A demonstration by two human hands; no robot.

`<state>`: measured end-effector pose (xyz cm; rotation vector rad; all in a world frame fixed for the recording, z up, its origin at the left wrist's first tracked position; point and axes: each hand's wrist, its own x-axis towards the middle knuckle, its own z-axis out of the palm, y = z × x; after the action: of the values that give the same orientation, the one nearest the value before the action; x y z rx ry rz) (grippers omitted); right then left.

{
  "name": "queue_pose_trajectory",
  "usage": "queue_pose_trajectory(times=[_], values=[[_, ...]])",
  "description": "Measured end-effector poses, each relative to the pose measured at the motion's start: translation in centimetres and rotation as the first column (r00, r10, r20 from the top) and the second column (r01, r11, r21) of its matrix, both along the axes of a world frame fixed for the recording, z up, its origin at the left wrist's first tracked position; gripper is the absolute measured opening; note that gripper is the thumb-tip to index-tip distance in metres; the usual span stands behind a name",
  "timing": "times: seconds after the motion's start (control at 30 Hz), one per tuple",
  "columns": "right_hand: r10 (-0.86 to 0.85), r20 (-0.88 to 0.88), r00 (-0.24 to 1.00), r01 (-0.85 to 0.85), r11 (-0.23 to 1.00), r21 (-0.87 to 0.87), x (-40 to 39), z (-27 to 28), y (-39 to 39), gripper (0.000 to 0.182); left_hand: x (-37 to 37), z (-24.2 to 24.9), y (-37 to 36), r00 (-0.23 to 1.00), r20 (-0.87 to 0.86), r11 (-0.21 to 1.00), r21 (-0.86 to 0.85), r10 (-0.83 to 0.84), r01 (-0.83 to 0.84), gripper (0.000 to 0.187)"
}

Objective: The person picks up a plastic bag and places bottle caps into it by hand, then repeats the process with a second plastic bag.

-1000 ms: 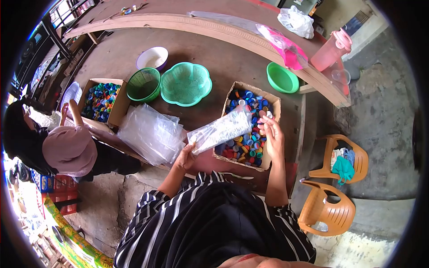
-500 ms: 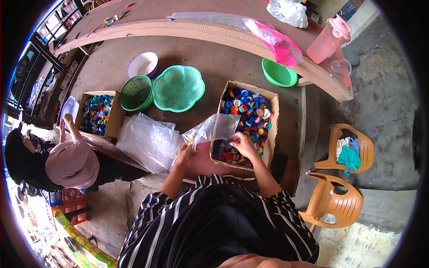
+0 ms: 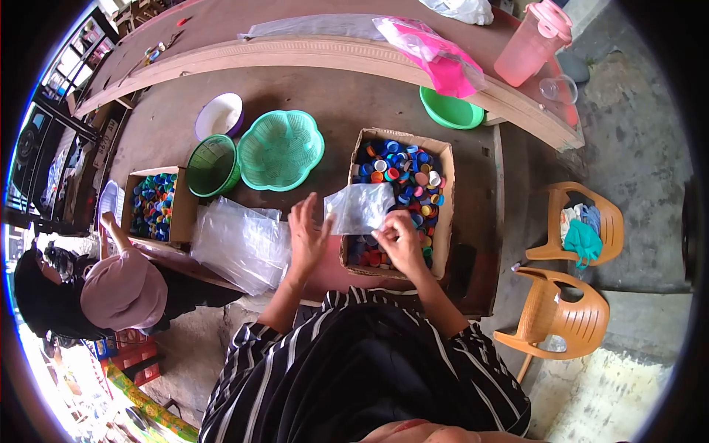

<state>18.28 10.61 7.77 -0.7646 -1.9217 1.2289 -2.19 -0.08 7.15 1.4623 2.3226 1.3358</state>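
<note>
A clear plastic bag (image 3: 360, 209) hangs between my two hands, over the left part of a cardboard box (image 3: 445, 214) full of coloured bottle caps (image 3: 415, 177). My right hand (image 3: 399, 240) pinches the bag's lower right corner above the caps. At the bag's left edge is my left hand (image 3: 309, 232), its fingers spread and pointing up; the bag's edge lies by its thumb. A pile of flat clear plastic bags (image 3: 240, 244) lies on the table to the left of my left hand.
Beyond the hands stand a teal basket (image 3: 281, 150), a green basket (image 3: 213, 166), a white bowl (image 3: 219, 117) and a green bowl (image 3: 452, 109). At left, a co-worker (image 3: 122, 288) reaches by another box of caps (image 3: 153, 208). A raised shelf (image 3: 295, 48) spans the back.
My left hand has opened its fingers from a pinch and turned upward. The bag now hangs flatter and more compact between the hands. The whole view has shifted slightly.
</note>
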Motion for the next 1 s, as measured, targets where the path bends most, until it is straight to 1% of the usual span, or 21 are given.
queue_pose_trajectory(times=[0.07,0.13,0.17,0.27,0.3,0.4,0.43,0.47,0.53,0.57,0.6,0.63,0.67,0.7,0.8,0.83,0.93,0.97,1.0], values=[[0.051,0.038,0.998,-0.056,0.990,0.131,-0.3,1.1,-1.4,0.025,2.5,3.6,0.3,0.978,0.171,0.991,-0.044,-0.118,0.127,0.068],[0.093,0.046,0.995,-0.096,0.993,0.064,-0.7,1.5,-2.6,0.024,4.0,5.0,0.6,0.966,0.134,0.975,-0.002,-0.220,0.222,0.066],[0.114,0.048,0.992,-0.115,0.993,0.028,-0.8,1.7,-3.0,0.024,4.6,5.6,0.7,0.962,0.152,0.974,0.014,-0.228,0.228,0.055],[0.112,0.207,0.972,-0.145,0.978,0.149,-0.6,2.3,-3.2,0.023,4.8,4.5,0.8,0.934,0.292,0.978,0.048,-0.208,0.202,0.046],[0.098,0.208,0.973,-0.135,0.976,0.173,-0.5,2.7,-3.2,0.022,4.6,4.4,0.7,0.951,0.244,0.981,0.072,-0.192,0.180,0.040],[0.098,0.098,0.990,-0.101,0.995,0.026,-0.3,1.6,-1.8,0.022,3.6,4.5,0.2,0.976,0.162,0.988,0.081,-0.147,0.135,0.035],[0.068,0.069,0.995,-0.069,0.997,0.020,-0.1,1.1,-1.1,0.022,3.4,4.5,0.1,0.978,0.178,0.991,0.090,-0.112,0.097,0.031],[0.010,0.022,1.000,-0.010,1.000,-0.006,-0.2,0.6,-0.5,0.018,2.9,4.7,-0.2,0.985,0.149,0.993,0.089,-0.089,0.076,0.031],[-0.056,0.058,0.997,0.059,0.997,-0.057,-0.4,-1.3,0.7,0.013,2.3,5.3,-0.5,0.996,0.091,0.995,0.097,-0.014,0.005,0.030],[-0.046,0.154,0.987,0.055,0.997,-0.059,-0.7,-2.2,1.1,0.012,2.1,5.7,-0.7,0.988,0.155,0.996,0.093,0.002,-0.016,0.028],[0.028,0.188,0.982,-0.045,0.995,0.086,-1.0,-3.2,1.4,0.013,1.9,5.8,-0.8,0.988,0.156,0.994,0.101,0.016,-0.032,0.028],[0.095,0.232,0.968,-0.149,0.963,0.226,-1.4,-4.0,1.7,0.014,1.6,5.9,-0.8,0.987,0.157,0.993,0.110,0.030,-0.047,0.028],[0.153,0.283,0.947,-0.252,0.901,0.354,-1.8,-4.7,1.8,0.016,1.5,6.1,-0.8,0.987,0.157,0.991,0.119,0.044,-0.063,0.029],[0.263,0.408,0.874,-0.400,0.867,0.297,-2.2,-5.2,1.7,0.014,1.6,6.5,-0.8,0.985,0.166,0.987,0.140,0.048,-0.072,0.025],[0.169,0.570,0.804,-0.521,0.661,0.539,-2.8,-6.7,1.1,0.009,1.3,7.0,-0.9,0.997,0.070,0.986,0.164,0.021,-0.032,0.019],[0.159,0.613,0.774,-0.556,0.633,0.539,-2.9,-7.3,1.3,0.015,1.3,7.1,-1.1,0.997,0.080,0.987,0.154,0.024,-0.036,0.017],[0.171,0.606,0.776,-0.560,0.630,0.538,-2.6,-7.6,1.9,0.021,1.0,7.5,-1.5,0.996,0.090,0.990,0.133,0.027,-0.039,0.014],[0.149,0.628,0.764,-0.569,0.615,0.546,-2.3,-7.3,2.1,0.018,0.9,7.6,-1.6,0.997,0.081,0.991,0.131,0.022,-0.032,0.015],[0.143,0.664,0.734,-0.587,0.624,0.515,-1.9,-6.5,2.3,0.018,0.8,7.7,-1.8,0.997,0.072,0.991,0.130,0.015,-0.024,0.015]])
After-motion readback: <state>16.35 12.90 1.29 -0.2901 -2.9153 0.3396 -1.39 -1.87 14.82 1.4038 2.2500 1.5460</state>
